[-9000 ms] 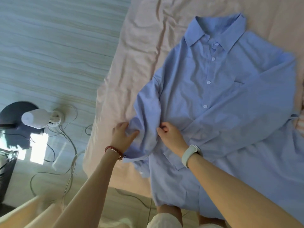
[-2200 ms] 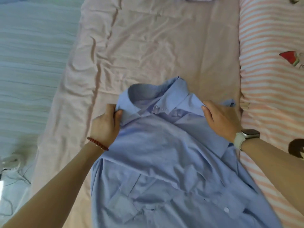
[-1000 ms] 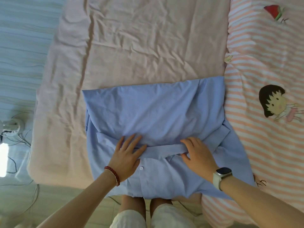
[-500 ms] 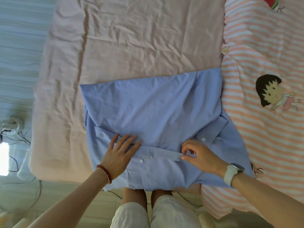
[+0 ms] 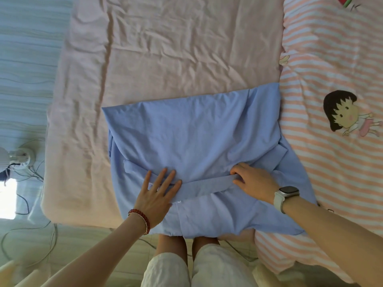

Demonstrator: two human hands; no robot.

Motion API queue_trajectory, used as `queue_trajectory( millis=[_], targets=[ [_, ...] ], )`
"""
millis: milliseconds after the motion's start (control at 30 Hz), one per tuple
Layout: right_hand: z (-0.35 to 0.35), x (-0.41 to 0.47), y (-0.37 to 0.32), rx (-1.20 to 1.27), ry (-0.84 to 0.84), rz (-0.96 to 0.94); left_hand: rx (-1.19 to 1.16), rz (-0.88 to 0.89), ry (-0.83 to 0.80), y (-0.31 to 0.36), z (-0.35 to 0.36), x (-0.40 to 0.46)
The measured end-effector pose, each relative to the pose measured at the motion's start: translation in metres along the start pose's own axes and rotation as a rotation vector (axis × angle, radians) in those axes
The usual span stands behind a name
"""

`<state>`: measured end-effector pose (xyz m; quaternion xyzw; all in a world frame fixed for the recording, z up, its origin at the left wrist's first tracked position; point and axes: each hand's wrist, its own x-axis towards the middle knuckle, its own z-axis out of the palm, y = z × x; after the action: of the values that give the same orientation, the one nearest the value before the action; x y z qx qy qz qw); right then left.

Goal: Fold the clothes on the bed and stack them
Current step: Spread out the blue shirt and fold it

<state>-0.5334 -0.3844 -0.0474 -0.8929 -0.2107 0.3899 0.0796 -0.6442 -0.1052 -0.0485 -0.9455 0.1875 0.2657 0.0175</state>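
A white fan (image 5: 19, 157) and its cables (image 5: 31, 204) sit on the floor off the bed's left edge. The pink sheet (image 5: 176, 48) lies wrinkled and bare beyond the shirt. The left hand (image 5: 157, 195), fingers spread apart, presses flat on the folded blue shirt (image 5: 194, 129) at the near edge of the bed, covering the left end of a narrow folded band (image 5: 205, 184). The right hand (image 5: 253, 181), wearing a watch (image 5: 285, 194), has its fingers curled together, pinching the band's right end. The shirt's right side overlaps the striped cartoon quilt (image 5: 335, 183). No containers show.
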Motion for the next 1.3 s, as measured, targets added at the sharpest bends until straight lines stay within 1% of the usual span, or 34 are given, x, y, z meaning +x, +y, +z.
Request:
queue_trajectory(
  millis=[67, 167, 233, 267, 300, 367, 400, 433, 467, 500, 533, 567, 600, 667, 700, 767, 800, 833, 900, 933, 1000, 1067, 1133, 1200, 1300],
  targets=[
    [0.010, -0.007, -0.004, -0.074, 0.138, 0.006, -0.020, -0.020, -0.030, 0.000, 0.002, -0.001],
    [0.017, -0.017, -0.011, -0.026, 0.313, -0.010, -0.053, -0.031, 0.001, -0.002, 0.004, 0.000],
    [0.020, -0.017, -0.013, -0.085, 0.481, -0.135, -0.094, -0.033, 0.031, -0.004, 0.000, 0.003],
    [0.020, -0.017, -0.014, -0.167, 0.524, -0.224, -0.089, -0.050, 0.056, -0.006, -0.002, 0.005],
    [0.020, -0.015, -0.014, -0.262, 0.512, -0.304, -0.084, -0.091, 0.077, -0.009, -0.003, 0.008],
    [0.018, -0.010, -0.014, -0.429, 0.316, -0.363, -0.127, -0.224, 0.043, -0.019, -0.008, 0.013],
    [0.016, -0.007, -0.014, -0.478, 0.188, -0.332, -0.183, -0.288, 0.024, -0.024, -0.009, 0.014],
    [0.015, -0.003, -0.012, -0.485, 0.053, -0.284, -0.244, -0.356, -0.028, -0.029, -0.008, 0.014],
    [0.014, 0.001, -0.009, -0.456, -0.047, -0.235, -0.295, -0.418, -0.093, -0.033, -0.007, 0.015],
    [0.010, 0.005, -0.008, -0.428, -0.102, -0.199, -0.339, -0.464, -0.109, -0.035, -0.005, 0.016],
    [0.007, 0.008, -0.010, -0.388, -0.065, -0.211, -0.386, -0.492, -0.065, -0.038, -0.006, 0.017],
    [0.000, 0.010, -0.014, -0.345, 0.024, -0.252, -0.419, -0.501, 0.019, -0.041, -0.011, 0.021],
    [-0.008, 0.015, -0.018, -0.299, 0.141, -0.306, -0.422, -0.495, 0.124, -0.046, -0.019, 0.027],
    [-0.027, 0.029, -0.021, -0.233, 0.418, -0.396, -0.338, -0.450, 0.322, -0.061, -0.032, 0.044],
    [-0.040, 0.040, -0.021, -0.224, 0.518, -0.381, -0.289, -0.436, 0.389, -0.072, -0.039, 0.056],
    [-0.067, 0.067, -0.016, -0.263, 0.672, -0.273, -0.250, -0.456, 0.398, -0.097, -0.053, 0.080],
    [-0.078, 0.081, -0.009, -0.298, 0.678, -0.199, -0.250, -0.474, 0.358, -0.109, -0.057, 0.091],
    [-0.088, 0.094, -0.002, -0.327, 0.616, -0.120, -0.248, -0.496, 0.300, -0.123, -0.060, 0.101],
    [-0.103, 0.113, 0.018, -0.366, 0.428, 0.022, -0.234, -0.527, 0.170, -0.149, -0.062, 0.117],
    [-0.109, 0.122, 0.030, -0.380, 0.367, 0.082, -0.235, -0.543, 0.111, -0.162, -0.062, 0.123],
    [-0.120, 0.133, 0.048, -0.390, 0.305, 0.157, -0.254, -0.544, 0.035, -0.182, -0.063, 0.128],
    [-0.128, 0.141, 0.057, -0.351, 0.277, 0.172, -0.315, -0.504, 0.007, -0.195, -0.063, 0.128],
    [-0.135, 0.144, 0.060, -0.315, 0.260, 0.154, -0.305, -0.482, -0.011, -0.201, -0.061, 0.125],
    [-0.140, 0.144, 0.063, -0.273, 0.289, 0.152, -0.258, -0.487, 0.035, -0.207, -0.062, 0.122],
    [-0.149, 0.142, 0.070, -0.140, 0.328, 0.199, -0.236, -0.542, 0.136, -0.225, -0.068, 0.117]
  ],
)
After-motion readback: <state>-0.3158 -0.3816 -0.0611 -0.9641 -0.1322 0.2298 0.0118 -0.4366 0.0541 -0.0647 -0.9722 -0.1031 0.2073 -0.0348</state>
